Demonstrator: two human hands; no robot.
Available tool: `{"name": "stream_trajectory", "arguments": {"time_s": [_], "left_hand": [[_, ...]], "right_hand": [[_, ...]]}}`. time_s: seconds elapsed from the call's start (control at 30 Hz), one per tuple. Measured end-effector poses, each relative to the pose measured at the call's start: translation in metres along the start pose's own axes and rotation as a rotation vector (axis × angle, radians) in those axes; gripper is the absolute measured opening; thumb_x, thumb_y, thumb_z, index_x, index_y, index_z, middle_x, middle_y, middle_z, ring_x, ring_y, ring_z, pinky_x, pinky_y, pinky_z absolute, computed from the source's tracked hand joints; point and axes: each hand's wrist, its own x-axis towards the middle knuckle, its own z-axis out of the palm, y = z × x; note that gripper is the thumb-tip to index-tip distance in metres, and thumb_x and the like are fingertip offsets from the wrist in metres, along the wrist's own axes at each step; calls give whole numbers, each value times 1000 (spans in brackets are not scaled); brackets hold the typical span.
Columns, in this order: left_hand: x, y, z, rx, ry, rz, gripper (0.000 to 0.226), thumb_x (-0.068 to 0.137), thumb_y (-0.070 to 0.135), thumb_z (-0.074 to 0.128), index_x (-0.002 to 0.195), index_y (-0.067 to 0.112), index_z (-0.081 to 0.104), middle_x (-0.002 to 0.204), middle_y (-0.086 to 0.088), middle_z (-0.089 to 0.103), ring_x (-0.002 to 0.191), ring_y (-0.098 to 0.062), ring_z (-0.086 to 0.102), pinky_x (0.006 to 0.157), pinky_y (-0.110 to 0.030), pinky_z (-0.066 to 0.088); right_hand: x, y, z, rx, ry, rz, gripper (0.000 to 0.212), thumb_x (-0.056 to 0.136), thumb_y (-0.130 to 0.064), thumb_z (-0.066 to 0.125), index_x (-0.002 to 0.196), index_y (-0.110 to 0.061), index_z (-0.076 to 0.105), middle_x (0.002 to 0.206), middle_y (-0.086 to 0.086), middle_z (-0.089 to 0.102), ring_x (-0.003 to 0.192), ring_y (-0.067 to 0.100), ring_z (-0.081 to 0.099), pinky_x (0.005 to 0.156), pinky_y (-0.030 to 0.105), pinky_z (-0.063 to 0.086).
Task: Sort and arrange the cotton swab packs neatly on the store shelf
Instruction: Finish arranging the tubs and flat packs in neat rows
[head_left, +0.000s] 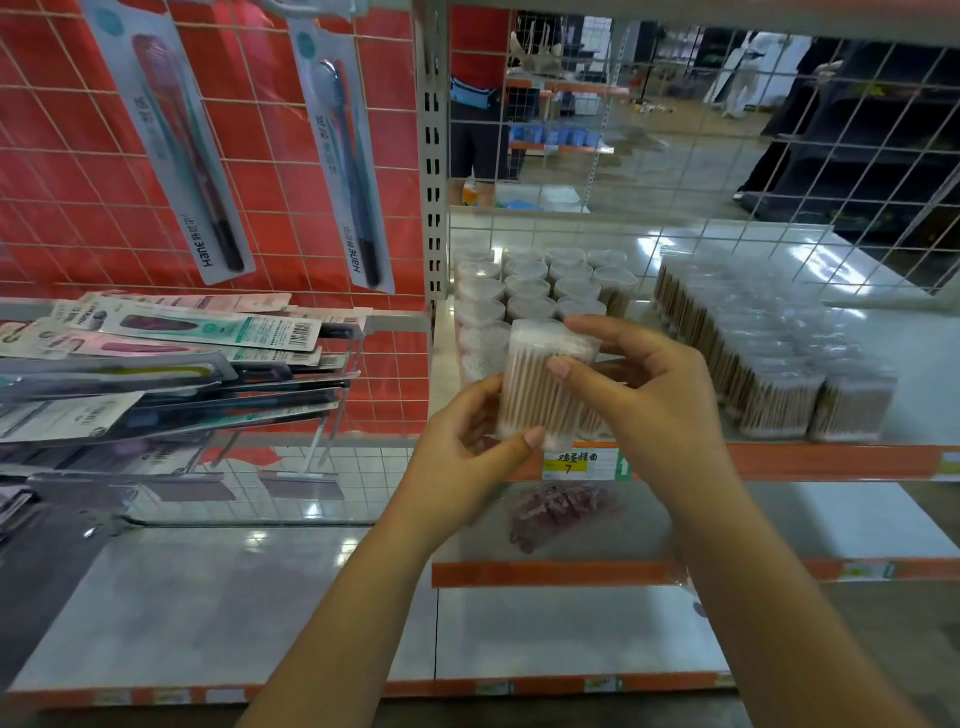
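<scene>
A clear heart-shaped cotton swab pack (535, 374) with wooden sticks is held upright in front of the white shelf (924, 364). My left hand (467, 447) grips its bottom, thumb across the front. My right hand (654, 395) curls round its top and right side. Behind it, several similar packs (540, 286) stand in rows at the shelf's left end. A block of rectangular swab packs (769, 353) fills the shelf to the right.
Toothbrush cards (171, 353) hang on hooks at the left, with two more (343, 156) on the red grid wall. A bag of small pink items (561, 512) lies on the lower shelf. An orange price strip (582, 463) edges the shelf. A person (478, 109) stands behind the wire back.
</scene>
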Motion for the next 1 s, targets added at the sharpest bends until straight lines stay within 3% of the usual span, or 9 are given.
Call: {"name": "stream_trajectory", "arguments": {"time_s": [0.17, 0.33, 0.47, 0.57, 0.67, 0.77, 0.87, 1.0], "left_hand": [[-2, 5, -9, -152, -71, -93, 51, 69, 26, 75, 116, 24, 55, 104, 3, 69, 99, -12, 65, 81, -25, 54], [-5, 3, -9, -446, -242, -146, 83, 58, 43, 82, 127, 13, 48, 110, -6, 65, 102, -24, 62, 85, -42, 53], [-7, 10, -2, -420, -96, -151, 70, 58, 28, 80, 121, 17, 52, 104, -3, 67, 94, -23, 66, 72, -30, 56], [-7, 14, 5, -304, 6, -109, 54, 67, 15, 77, 115, 25, 53, 100, 4, 67, 90, -11, 66, 66, -21, 53], [-9, 14, 12, -228, 46, -44, 55, 69, 15, 78, 115, 29, 52, 101, 3, 67, 93, -11, 66, 70, -23, 53], [-11, 15, 15, -201, 31, -21, 57, 69, 17, 77, 117, 30, 50, 103, 7, 68, 97, -10, 65, 75, -24, 53], [-12, 20, 11, -286, -37, -65, 45, 73, 21, 64, 116, 27, 52, 101, 5, 69, 93, -11, 66, 71, -23, 53], [-10, 25, 3, -387, -103, -104, 47, 75, 20, 59, 121, 18, 51, 106, -4, 68, 97, -24, 66, 74, -32, 55]], "right_hand": [[2, -3, -3, 181, -82, 74, 29, 71, -8, 70, 96, -22, 68, 88, 1, 69, 79, 11, 66, 62, 19, 53], [3, -2, -4, 396, -189, 136, 33, 64, -14, 65, 97, -18, 67, 75, -4, 69, 75, 11, 67, 60, 22, 52], [-1, -1, 3, 225, -79, 12, 25, 81, -5, 62, 99, -22, 66, 83, 0, 64, 74, 12, 61, 61, 17, 51], [-5, -3, 8, 131, -52, -31, 23, 85, -19, 60, 106, -26, 63, 88, -7, 62, 74, 8, 60, 63, 16, 52], [-9, -5, 13, 127, -99, 26, 51, 71, -32, 65, 121, -23, 57, 92, -13, 64, 81, -1, 65, 64, 14, 52], [-8, -7, 12, 193, -95, 50, 49, 70, -22, 70, 118, -20, 58, 82, -13, 69, 81, 2, 66, 66, 18, 54], [-7, -7, 6, 317, -124, 109, 49, 67, -23, 71, 114, -20, 61, 92, -1, 71, 89, 16, 68, 73, 28, 56], [-6, -8, 2, 443, -184, 125, 40, 73, -17, 70, 112, -20, 61, 91, -2, 72, 87, 14, 68, 69, 23, 53]]}}
